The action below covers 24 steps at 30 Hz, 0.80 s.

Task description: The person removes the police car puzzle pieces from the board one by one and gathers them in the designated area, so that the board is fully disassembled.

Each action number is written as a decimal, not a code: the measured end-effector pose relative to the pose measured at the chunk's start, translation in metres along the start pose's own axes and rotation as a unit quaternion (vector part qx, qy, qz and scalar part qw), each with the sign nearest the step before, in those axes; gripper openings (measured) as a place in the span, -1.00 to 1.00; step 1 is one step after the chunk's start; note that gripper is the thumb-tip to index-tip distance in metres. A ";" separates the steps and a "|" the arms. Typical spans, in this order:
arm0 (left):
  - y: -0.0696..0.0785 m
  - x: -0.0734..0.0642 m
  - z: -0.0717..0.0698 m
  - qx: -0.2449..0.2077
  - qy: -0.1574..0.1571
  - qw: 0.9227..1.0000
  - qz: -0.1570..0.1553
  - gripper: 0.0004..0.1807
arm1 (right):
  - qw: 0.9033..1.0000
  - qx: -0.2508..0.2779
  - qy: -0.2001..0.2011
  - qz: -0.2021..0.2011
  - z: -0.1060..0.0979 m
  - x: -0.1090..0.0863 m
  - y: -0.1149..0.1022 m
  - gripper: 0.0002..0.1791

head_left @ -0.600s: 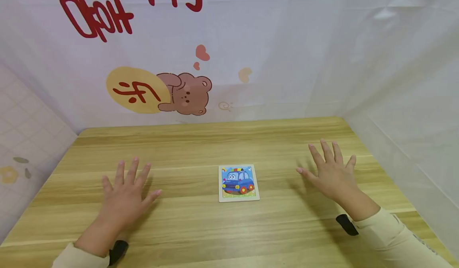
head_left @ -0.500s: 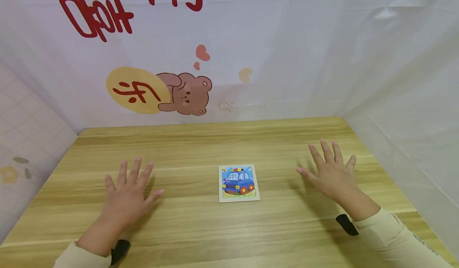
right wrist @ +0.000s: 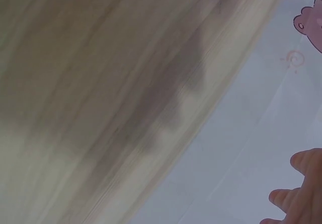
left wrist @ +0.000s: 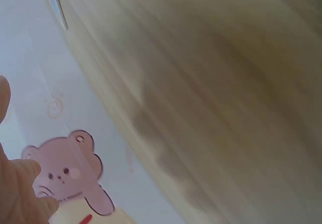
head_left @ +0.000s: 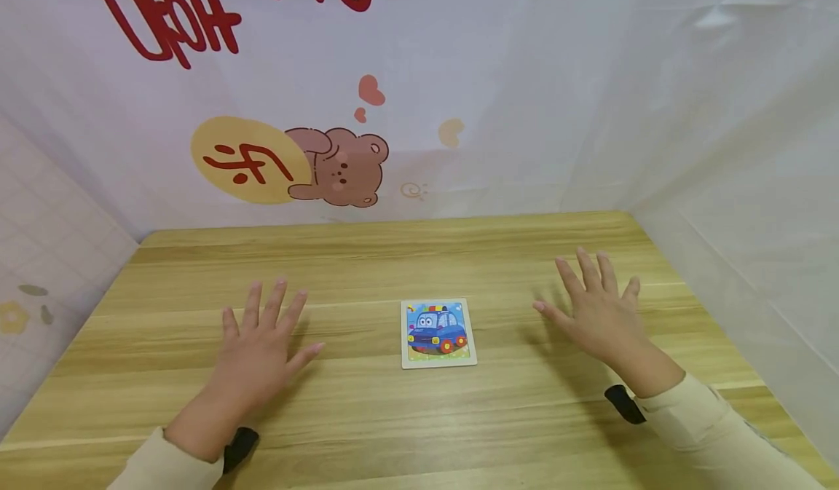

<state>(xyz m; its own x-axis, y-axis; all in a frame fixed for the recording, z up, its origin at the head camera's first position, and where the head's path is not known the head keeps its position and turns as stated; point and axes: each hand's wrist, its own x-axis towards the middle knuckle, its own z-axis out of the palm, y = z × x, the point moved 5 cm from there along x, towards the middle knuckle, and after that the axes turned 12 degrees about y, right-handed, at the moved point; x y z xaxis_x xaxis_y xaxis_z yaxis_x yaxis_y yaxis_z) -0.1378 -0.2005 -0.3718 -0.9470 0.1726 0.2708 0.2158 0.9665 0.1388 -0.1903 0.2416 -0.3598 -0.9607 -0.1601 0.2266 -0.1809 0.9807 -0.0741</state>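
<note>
A square picture puzzle [head_left: 438, 333] in a pale frame lies flat near the middle of the table, showing a blue cartoon car; faint lines cross its picture. To its left my left hand [head_left: 258, 352] hovers above the wood with fingers spread, holding nothing. On the other side my right hand [head_left: 601, 319] is likewise spread over the table, apart from the puzzle. The left wrist view catches part of the left hand [left wrist: 20, 186] at its lower left edge. Fingertips of the right hand [right wrist: 302, 194] show at the lower right of the right wrist view.
The wood-grain table [head_left: 367, 424] ends at a white cloth backdrop [head_left: 524, 75] printed with a bear [head_left: 347, 170], hearts and red characters. White cloth also hangs along the left and right sides. A black strap [head_left: 240, 448] sits under the left wrist, another [head_left: 624, 404] under the right.
My left hand has moved right, closer to the puzzle, with fingers still spread. The right hand has shifted slightly left and up. The puzzle lies where it was; the head view has tilted a little.
</note>
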 end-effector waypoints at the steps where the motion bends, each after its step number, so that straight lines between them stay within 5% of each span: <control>1: 0.003 0.001 0.000 0.000 0.001 1.000 0.005 -0.11 | 1.000 -0.001 -0.001 -0.001 0.000 0.001 -0.001 0.01; 18: 0.063 0.005 0.014 -0.042 0.022 0.987 0.155 -0.12 | 0.999 0.034 0.009 -0.022 0.007 0.011 -0.026 -0.01; 24: 0.080 0.005 0.019 -0.053 0.000 0.978 0.204 -0.12 | 0.997 0.064 0.030 -0.040 0.008 0.015 -0.037 -0.04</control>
<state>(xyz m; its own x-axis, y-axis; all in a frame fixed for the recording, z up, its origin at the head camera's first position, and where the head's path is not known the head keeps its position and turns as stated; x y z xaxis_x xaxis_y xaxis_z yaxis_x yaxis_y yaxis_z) -0.1298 -0.1184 -0.3771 -0.7770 0.5398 0.3239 0.5989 0.7923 0.1162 -0.2002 0.2019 -0.3616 -0.9287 -0.2263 0.2937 -0.2852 0.9423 -0.1756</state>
